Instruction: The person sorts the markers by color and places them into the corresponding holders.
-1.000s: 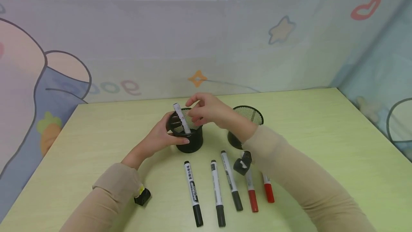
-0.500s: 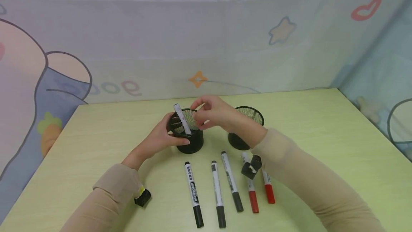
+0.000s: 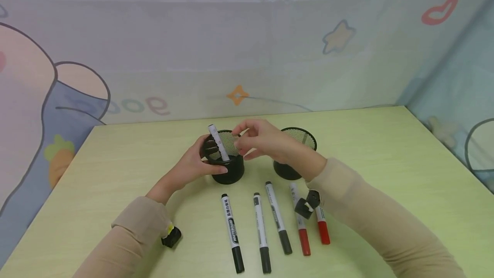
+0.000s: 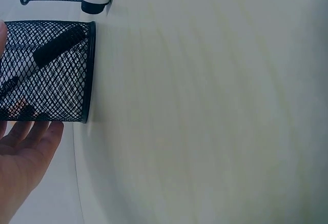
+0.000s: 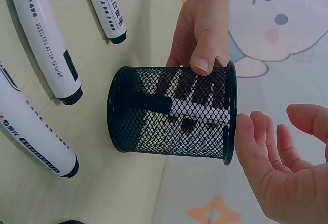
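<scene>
My left hand [image 3: 191,163] grips a black mesh pen cup [image 3: 228,172], thumb across its front and fingers round the far left side. Inside the cup a white marker [image 3: 218,141] leans left, its black cap [image 5: 148,102] down near the base. At the cup's right rim is my right hand [image 3: 264,141], fingers loosely bent with nothing between them. In the right wrist view the right hand [image 5: 287,172] appears close beside the rim; whether it touches is hard to tell. The left wrist view catches part of the left hand [image 4: 25,167] under the cup [image 4: 51,73].
A second mesh pen cup [image 3: 288,170] stands to the right, partly behind my right forearm. In front lie black-capped markers [image 3: 232,233], [image 3: 261,233], [image 3: 278,218] and red-capped markers [image 3: 303,241], [image 3: 323,231], in a row on the pale table [image 3: 386,175]. A printed cloth [image 3: 270,46] hangs behind.
My right hand has drifted right and slightly down, from over the cup's opening to its right rim. The left hand, the cup and the marker in it stay put.
</scene>
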Demonstrator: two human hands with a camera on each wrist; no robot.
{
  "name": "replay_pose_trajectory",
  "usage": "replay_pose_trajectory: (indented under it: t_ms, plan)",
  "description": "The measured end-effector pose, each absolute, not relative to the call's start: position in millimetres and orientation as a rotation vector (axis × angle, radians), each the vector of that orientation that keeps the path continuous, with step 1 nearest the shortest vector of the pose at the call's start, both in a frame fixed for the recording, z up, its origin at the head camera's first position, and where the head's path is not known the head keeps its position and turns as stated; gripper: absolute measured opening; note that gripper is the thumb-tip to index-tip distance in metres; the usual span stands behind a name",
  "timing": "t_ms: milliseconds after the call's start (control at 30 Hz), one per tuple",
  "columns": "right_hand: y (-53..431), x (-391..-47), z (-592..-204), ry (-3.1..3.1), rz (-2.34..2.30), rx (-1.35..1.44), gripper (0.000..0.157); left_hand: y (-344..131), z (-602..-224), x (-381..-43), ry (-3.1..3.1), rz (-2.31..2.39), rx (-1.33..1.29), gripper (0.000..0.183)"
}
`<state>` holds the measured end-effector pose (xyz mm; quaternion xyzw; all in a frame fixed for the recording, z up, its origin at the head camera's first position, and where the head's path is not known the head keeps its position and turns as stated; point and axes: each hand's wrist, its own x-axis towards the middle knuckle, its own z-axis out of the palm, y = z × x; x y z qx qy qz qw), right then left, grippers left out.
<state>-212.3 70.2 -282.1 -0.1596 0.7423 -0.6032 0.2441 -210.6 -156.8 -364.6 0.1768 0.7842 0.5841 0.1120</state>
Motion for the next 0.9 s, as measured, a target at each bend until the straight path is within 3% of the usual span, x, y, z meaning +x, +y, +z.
replay_pose_trajectory:
  t_ms: [900]
  plan:
    - [82, -194, -298, 1.974, -1.576, -0.465, 0.03, -154, -363, -212, 2.307, 1.713, 0.519, 0.09]
